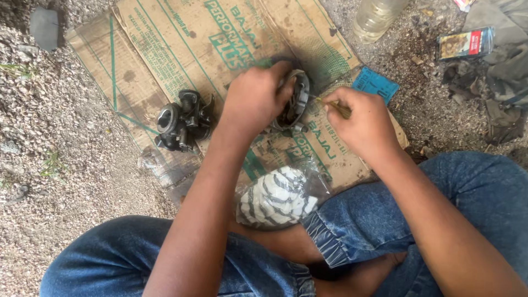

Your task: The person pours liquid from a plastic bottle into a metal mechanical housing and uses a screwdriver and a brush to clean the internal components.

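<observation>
My left hand grips a dark metal bowl-shaped part, tilted on its side above the flattened cardboard. My right hand pinches a thin yellowish tool whose tip reaches toward the rim of that part. A dark metal carburetor body lies on the cardboard to the left of my left hand, apart from it.
A clear bag holding something black-and-white striped rests between my knees. A clear plastic bottle stands at the top, a small blue packet and a printed packet to the right. Gravel surrounds the cardboard; dark rags lie far right.
</observation>
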